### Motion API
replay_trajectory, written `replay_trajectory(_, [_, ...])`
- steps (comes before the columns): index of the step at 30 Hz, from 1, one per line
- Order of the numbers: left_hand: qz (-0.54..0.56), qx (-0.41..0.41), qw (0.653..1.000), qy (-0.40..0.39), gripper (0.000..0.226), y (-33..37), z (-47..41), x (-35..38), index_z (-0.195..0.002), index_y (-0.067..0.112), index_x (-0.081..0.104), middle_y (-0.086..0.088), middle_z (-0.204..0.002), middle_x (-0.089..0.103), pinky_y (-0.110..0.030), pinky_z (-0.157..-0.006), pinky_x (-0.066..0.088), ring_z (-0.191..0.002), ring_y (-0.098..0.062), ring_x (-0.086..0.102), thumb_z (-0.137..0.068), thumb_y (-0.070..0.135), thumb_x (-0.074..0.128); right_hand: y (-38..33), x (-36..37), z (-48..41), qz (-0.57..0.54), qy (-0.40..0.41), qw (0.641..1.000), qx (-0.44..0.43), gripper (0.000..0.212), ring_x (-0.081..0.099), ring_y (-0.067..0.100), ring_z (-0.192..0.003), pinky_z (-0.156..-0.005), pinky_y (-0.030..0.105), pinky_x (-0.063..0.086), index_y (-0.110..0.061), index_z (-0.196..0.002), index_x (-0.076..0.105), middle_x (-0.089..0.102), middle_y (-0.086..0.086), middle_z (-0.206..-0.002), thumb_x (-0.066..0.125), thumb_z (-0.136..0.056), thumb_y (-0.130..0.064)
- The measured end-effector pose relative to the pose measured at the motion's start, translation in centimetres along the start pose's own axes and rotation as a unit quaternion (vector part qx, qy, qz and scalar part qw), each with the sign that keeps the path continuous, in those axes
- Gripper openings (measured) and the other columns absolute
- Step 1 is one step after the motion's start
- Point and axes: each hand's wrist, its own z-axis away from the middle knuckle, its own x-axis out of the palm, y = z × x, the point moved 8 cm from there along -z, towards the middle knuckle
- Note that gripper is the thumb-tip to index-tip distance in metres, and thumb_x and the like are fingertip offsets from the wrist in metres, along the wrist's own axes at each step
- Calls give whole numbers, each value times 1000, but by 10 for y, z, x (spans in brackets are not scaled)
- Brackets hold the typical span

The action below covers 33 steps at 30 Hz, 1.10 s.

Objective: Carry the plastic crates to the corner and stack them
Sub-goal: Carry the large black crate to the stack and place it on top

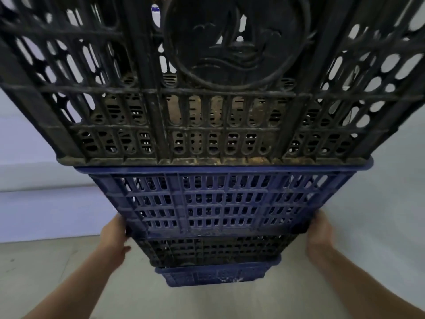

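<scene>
A tall stack of slatted plastic crates fills the view. The top black crate [207, 88] looms close to the camera, with a round sailboat emblem on its side. Under it sits a blue crate [218, 199], then a second black crate [213, 249], then a bottom blue crate [213, 276] on the floor. My left hand [115, 236] presses the left side of the stack where the upper blue crate meets the lower black one. My right hand [318, 231] holds the right side at the same height. The fingers of both hands wrap behind the crate edges and are partly hidden.
A pale concrete floor [69, 272] lies under the stack. A light wall [34, 180] rises on the left and another pale wall [391, 180] on the right, meeting behind the crates. White shapes show through the slats at the top.
</scene>
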Motion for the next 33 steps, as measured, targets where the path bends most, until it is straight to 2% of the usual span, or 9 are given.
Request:
replay_trajectory(2, [0, 5, 999, -44, 29, -16, 8, 7, -103, 19, 63, -8, -123, 63, -50, -91, 41, -117, -26, 56, -100, 21, 35, 17, -1, 7, -16, 1, 1000, 27, 24, 58, 22, -84, -86, 43, 49, -13, -113, 62, 63, 5, -98, 41, -103, -11])
replay_trajectory(6, [-14, 24, 999, -28, 37, -19, 7, 6, -114, 10, 65, -14, -121, 66, -48, -95, 48, -116, -31, 57, -93, 3, 35, 21, 2, 2, 7, 6, 1000, 30, 27, 58, 22, -79, -90, 51, 52, -12, -105, 61, 63, 13, -101, 37, -95, -4])
replay_trajectory(10, [-24, 51, 998, -38, 39, -19, 19, 16, -112, 3, 61, -11, -101, 67, -42, -88, 46, -94, -27, 60, -91, -15, 34, 20, 3, -2, 23, 4, 999, 25, 33, 57, 21, -79, -91, 49, 50, -14, -91, 64, 61, 5, -91, 33, -99, -4])
replay_trajectory(17, [-78, 74, 994, -33, 34, -18, 21, 16, -102, 21, 64, 0, -106, 69, -45, -95, 49, -97, -23, 63, -99, -3, 40, 20, 7, -4, 20, 10, 999, 23, 36, 53, 18, -77, -94, 48, 48, -20, -81, 59, 58, 1, -87, 32, -102, -7])
replay_trajectory(21, [-125, 64, 989, -41, 27, -16, 21, 13, -103, 23, 64, -4, -112, 70, -51, -100, 49, -102, -29, 63, -100, 4, 45, 20, 8, -3, 55, 2, 998, 14, 37, 55, 28, -94, -97, 49, 46, -20, -86, 61, 60, 4, -94, 30, -103, -9])
replay_trajectory(24, [-158, 47, 985, -44, 19, -12, 21, 12, -112, 17, 61, -7, -113, 66, -48, -98, 46, -103, -30, 59, -101, 6, 49, 20, 4, -5, 87, 17, 996, 12, 31, 48, 24, -77, -78, 43, 41, -14, -98, 60, 56, 7, -93, 30, -104, -12])
replay_trajectory(27, [-150, 19, 987, -52, 17, -4, 27, 13, -116, 12, 58, -7, -113, 62, -43, -90, 42, -100, -28, 52, -101, 8, 50, 18, 0, 0, 111, 28, 993, 27, 28, 37, 22, -64, -60, 35, 31, -10, -84, 53, 47, 8, -76, 33, -104, -12])
replay_trajectory(29, [-144, 13, 988, -43, 21, 7, 34, 11, -120, 8, 58, -8, -112, 61, -44, -91, 41, -97, -28, 52, -100, 7, 51, 11, -1, 10, 130, 28, 990, 33, 30, 36, 23, -61, -57, 36, 29, -10, -77, 51, 45, 9, -72, 36, -103, -10])
replay_trajectory(33, [-127, 45, 990, -30, 28, 48, 67, 3, -112, 4, 62, -11, -104, 62, -41, -82, 41, -80, -22, 53, -96, -9, 41, -21, 0, 39, 80, 27, 995, 42, 22, 39, 22, -60, -54, 35, 29, -10, -87, 56, 47, 5, -70, 40, -102, -10])
